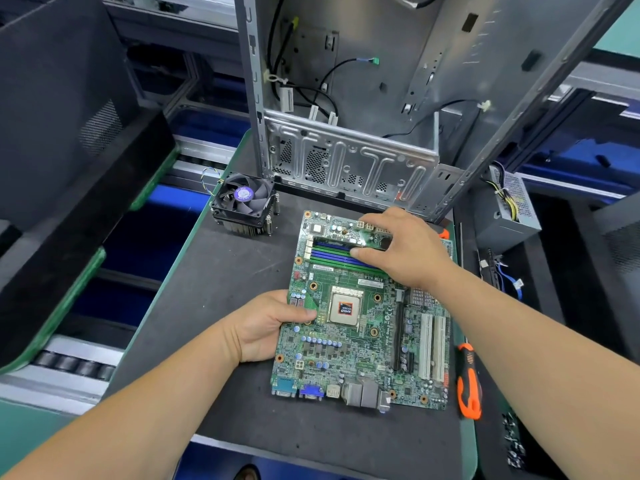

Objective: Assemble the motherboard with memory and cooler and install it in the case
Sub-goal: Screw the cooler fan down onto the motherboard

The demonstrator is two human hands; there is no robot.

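1. the motherboard is laid flat on the dark work mat, in front of the open case, which is stood upright at the far edge of the mat.
2. the memory step is judged to be in hand: a memory stick is held over the farthest of the blue and green memory slots by the right hand, its fingers curled along the stick's right half.
3. the board's left edge is gripped by the left hand, thumb on top beside the processor, fingers hidden underneath.
4. whether the stick is already seated in its slot cannot be told; the latches are too small to read.
5. the next move is judged to call for the stick to be lined up with the slot and pressed down evenly at both ends, with the board kept steadied.
6. the cooler is left untouched on the mat, well apart from the board at its far left, fan up; it is not yet mounted over the bare processor.
7. an orange-handled screwdriver is lying just beside the board's right edge.
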